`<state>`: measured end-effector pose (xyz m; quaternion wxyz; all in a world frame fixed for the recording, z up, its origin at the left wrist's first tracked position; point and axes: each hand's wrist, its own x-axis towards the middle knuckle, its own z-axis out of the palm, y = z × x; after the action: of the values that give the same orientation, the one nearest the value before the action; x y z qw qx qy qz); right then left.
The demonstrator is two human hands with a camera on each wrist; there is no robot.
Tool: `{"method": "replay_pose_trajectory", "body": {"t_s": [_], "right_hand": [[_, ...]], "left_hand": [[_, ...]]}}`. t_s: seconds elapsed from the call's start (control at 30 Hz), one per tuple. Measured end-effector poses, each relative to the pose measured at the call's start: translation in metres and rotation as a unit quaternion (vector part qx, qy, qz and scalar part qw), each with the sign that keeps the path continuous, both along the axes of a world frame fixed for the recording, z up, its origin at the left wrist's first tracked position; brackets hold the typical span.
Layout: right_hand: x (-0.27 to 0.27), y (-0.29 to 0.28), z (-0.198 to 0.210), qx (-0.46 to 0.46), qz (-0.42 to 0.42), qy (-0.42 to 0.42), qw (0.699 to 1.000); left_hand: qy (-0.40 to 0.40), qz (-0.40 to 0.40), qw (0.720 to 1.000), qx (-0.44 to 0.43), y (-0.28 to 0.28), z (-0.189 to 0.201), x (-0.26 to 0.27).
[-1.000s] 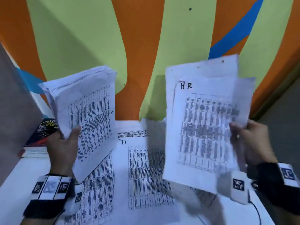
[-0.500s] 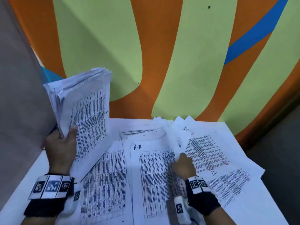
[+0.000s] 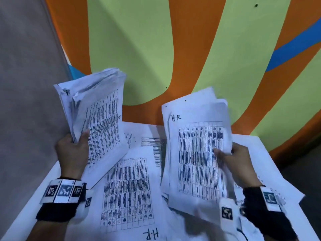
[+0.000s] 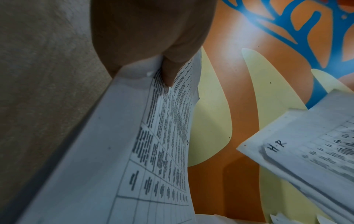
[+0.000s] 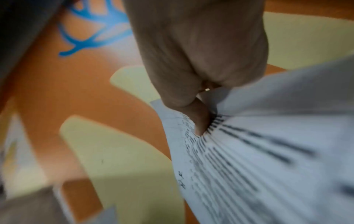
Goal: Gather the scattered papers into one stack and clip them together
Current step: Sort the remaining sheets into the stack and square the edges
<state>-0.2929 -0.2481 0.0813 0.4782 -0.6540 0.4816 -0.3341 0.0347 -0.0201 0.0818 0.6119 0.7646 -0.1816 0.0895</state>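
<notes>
table: we see a white table (image 3: pixel 29 202) by the striped wall | on it: loose papers (image 3: pixel 127 192) lie flat and cover most of the top, some over each other | marks: one sheet near us says "H.R" in pen | right side: more sheets (image 3: pixel 271 164) reach the table's edge

Thick stack of printed table sheets (image 3: pixel 97 115) held upright in left hand (image 3: pixel 73 153), top edges fanned and uneven. Thinner bundle marked "H·R" (image 3: pixel 196 153) upright in right hand (image 3: pixel 238 166), gripped at its right edge. More table printouts (image 3: pixel 126 192) lie flat, overlapping, on desk (image 3: pixel 260 153).
</notes>
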Motion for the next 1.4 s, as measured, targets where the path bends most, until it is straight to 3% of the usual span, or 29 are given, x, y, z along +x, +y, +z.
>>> {"method": "replay_pose_trajectory", "body": {"t_s": [0.1, 0.17, 0.27, 0.33, 0.43, 0.5, 0.57, 0.67, 0.8, 0.9, 1.0, 1.17, 1.3, 1.4], "right_hand": [[0.022, -0.001, -0.009, 0.182, 0.04, -0.095, 0.978], [0.045, 0.007, -0.036, 0.273, 0.077, -0.08, 0.956], [0.077, 0.033, -0.067, 0.311, 0.109, -0.039, 0.943], [0.098, 0.053, -0.078, 0.286, 0.114, 0.021, 0.951], [0.131, 0.075, -0.089, 0.15, 0.123, 0.183, 0.964], [0.149, 0.087, -0.09, 0.074, 0.132, 0.285, 0.946], [0.161, 0.096, -0.095, 0.053, 0.14, 0.364, 0.919], [0.176, 0.108, -0.099, 0.026, 0.128, 0.403, 0.906], [0.181, 0.105, -0.112, 0.09, 0.099, 0.364, 0.922], [0.171, 0.098, -0.111, 0.112, 0.137, 0.292, 0.94], [0.153, 0.09, -0.082, 0.032, 0.16, 0.231, 0.959], [0.094, 0.055, 0.024, -0.138, 0.166, 0.055, 0.975], [0.074, 0.022, 0.068, 0.009, 0.202, -0.142, 0.969], [0.078, 0.007, 0.055, 0.085, 0.193, -0.128, 0.969]], "left_hand": [[0.002, 0.007, 1.0, 0.003, 0.007, -0.002, 0.01], [0.002, 0.014, 1.0, 0.007, 0.013, -0.002, 0.014], [-0.008, 0.026, 1.0, 0.006, 0.025, -0.005, 0.021], [-0.006, 0.033, 0.999, 0.006, 0.033, -0.008, 0.026], [0.007, 0.049, 0.999, 0.015, 0.042, -0.011, 0.03], [0.014, 0.062, 0.998, 0.021, 0.045, -0.011, 0.03], [0.009, 0.068, 0.997, 0.021, 0.046, -0.011, 0.029], [0.012, 0.065, 0.998, 0.013, 0.048, -0.011, 0.029], [0.014, 0.049, 0.999, -0.001, 0.05, -0.015, 0.034], [0.016, 0.051, 0.999, -0.003, 0.049, -0.013, 0.034], [0.013, 0.042, 0.999, -0.016, 0.046, -0.002, 0.026], [0.071, 0.01, 0.995, -0.067, 0.042, -0.001, 0.039], [0.108, -0.078, 0.987, -0.091, 0.015, 0.006, 0.021], [0.151, -0.163, 0.972, -0.08, -0.012, 0.004, 0.0]]}}
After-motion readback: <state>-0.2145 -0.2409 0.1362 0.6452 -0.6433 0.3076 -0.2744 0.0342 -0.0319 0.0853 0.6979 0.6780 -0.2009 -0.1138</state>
